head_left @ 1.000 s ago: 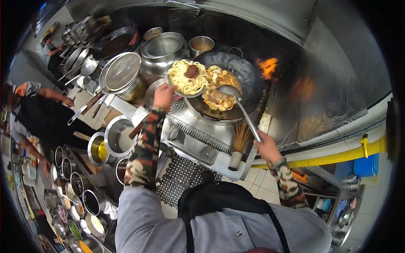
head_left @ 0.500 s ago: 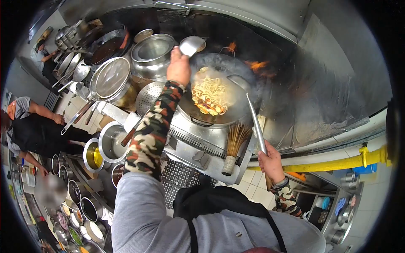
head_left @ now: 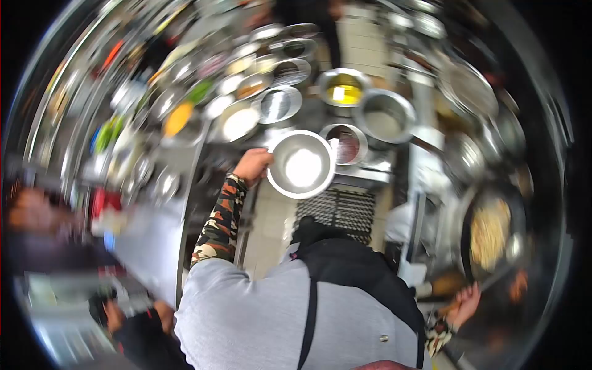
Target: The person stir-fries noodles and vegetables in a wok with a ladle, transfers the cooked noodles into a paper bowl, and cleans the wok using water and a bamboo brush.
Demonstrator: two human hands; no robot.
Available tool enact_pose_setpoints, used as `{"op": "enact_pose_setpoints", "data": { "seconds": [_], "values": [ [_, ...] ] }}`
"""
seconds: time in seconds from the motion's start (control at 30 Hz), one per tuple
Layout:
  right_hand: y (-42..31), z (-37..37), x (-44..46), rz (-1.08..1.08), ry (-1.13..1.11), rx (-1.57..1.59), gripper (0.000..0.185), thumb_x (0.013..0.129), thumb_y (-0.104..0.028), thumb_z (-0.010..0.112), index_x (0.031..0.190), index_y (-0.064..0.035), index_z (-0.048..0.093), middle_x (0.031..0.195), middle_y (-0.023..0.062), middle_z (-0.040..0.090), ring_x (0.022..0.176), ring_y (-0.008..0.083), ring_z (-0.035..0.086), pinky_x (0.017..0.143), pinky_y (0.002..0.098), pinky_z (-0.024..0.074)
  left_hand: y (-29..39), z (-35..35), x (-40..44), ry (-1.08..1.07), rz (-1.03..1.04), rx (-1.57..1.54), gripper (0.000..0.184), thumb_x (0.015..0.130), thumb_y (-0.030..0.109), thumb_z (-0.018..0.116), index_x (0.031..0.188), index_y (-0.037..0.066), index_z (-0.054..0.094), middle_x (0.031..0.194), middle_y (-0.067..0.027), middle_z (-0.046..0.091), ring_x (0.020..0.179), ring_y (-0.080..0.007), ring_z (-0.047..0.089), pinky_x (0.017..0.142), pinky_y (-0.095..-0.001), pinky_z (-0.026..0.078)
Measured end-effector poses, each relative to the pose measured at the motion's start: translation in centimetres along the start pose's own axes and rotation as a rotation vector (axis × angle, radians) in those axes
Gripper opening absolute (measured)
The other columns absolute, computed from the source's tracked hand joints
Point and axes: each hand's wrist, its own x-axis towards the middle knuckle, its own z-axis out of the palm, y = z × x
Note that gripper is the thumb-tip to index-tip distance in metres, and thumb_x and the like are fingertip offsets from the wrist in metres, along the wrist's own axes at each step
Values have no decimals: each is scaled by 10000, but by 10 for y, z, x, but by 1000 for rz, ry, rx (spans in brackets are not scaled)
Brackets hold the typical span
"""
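Note:
My left hand [head_left: 254, 165] grips the rim of a metal bowl [head_left: 282, 176], its fingers closed over the left edge. The bowl hangs above the floor between the counters, and only a bright reflection shows inside it. At lower right, my right hand [head_left: 465, 303] is wrapped round the handle of a ladle [head_left: 497, 275]. The ladle reaches toward a dark wok [head_left: 466, 262], and its head is blurred. Noodles [head_left: 490, 237] lie in the wok. Close to my right hand is a bamboo brush [head_left: 447, 285], smeared by motion.
A pot of yellow oil [head_left: 343, 92], a larger metal pot [head_left: 387, 117] and a pot with dark red contents [head_left: 345, 145] stand beyond the bowl. Several ingredient containers [head_left: 240, 120] fill the left counter. A co-worker in dark clothes [head_left: 145, 339] is at lower left.
My view has swung left, away from the stove. My left hand has brought the metal bowl from above the wok to over the floor. The ladle stays in my right hand.

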Motion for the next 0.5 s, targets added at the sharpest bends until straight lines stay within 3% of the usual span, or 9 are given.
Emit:
{"op": "enact_pose_setpoints", "data": {
  "seconds": [0.03,0.1,0.17,0.2,0.27,0.33,0.43,0.5],
  "values": [
    [-23,25,-25,93,-88,16,147,934,-230,507,848,-112,521,627,-33,355,532,86,353,448,239,309,-29,-62,-14,130,12,-58,81,754,105,580,776,28,592,661,11,497,554,-79,460,499,-259,416],
    [-9,35,7,-4,-112,-8,282,929,-250,519,711,-147,372,596,-34,321,516,91,337,452,243,296,-31,-126,-76,529,62,-235,99,755,110,577,800,21,587,712,-14,528,627,-117,529,546,-285,465],
    [-29,74,-2,62,-32,64,310,944,-250,506,695,-142,356,600,-34,318,493,98,324,454,251,296,-86,-223,-86,875,95,-465,134,766,104,570,832,-12,578,780,-64,561,709,-185,586,614,-348,528],
    [-31,82,10,65,-159,169,329,960,-240,479,682,-139,336,595,-31,321,481,105,317,463,255,316,-102,-259,-89,965,167,-564,140,771,95,566,842,-26,569,795,-83,562,718,-214,592,634,-379,542],
    [-44,121,-24,119,-198,243,330,969,-237,449,677,-133,334,588,-16,317,485,113,327,475,256,336,-135,-341,-80,1052,309,-786,142,799,64,542,875,-56,544,830,-133,556,757,-255,595,687,-431,570],
    [-53,143,-11,168,-230,269,336,969,-240,445,674,-129,330,587,-10,315,488,117,339,479,257,339,-141,-404,-70,1093,391,-860,146,820,55,554,904,-64,539,863,-148,560,808,-257,595,686,-419,569],
    [-66,153,34,-154,-169,-117,335,972,-232,432,672,-110,345,585,4,333,494,132,378,481,262,348,-146,-479,-46,1202,370,-946,195,876,105,570,975,-62,545,936,-156,577,842,-266,595,742,-407,563],
    [-70,146,57,265,-746,267,327,970,-215,433,674,-92,372,582,12,360,504,148,409,485,269,367,-153,-519,-28,1238,340,-1013,234,893,132,558,1017,-65,541,955,-161,572,856,-281,598,762,-414,559]
  ]
}}
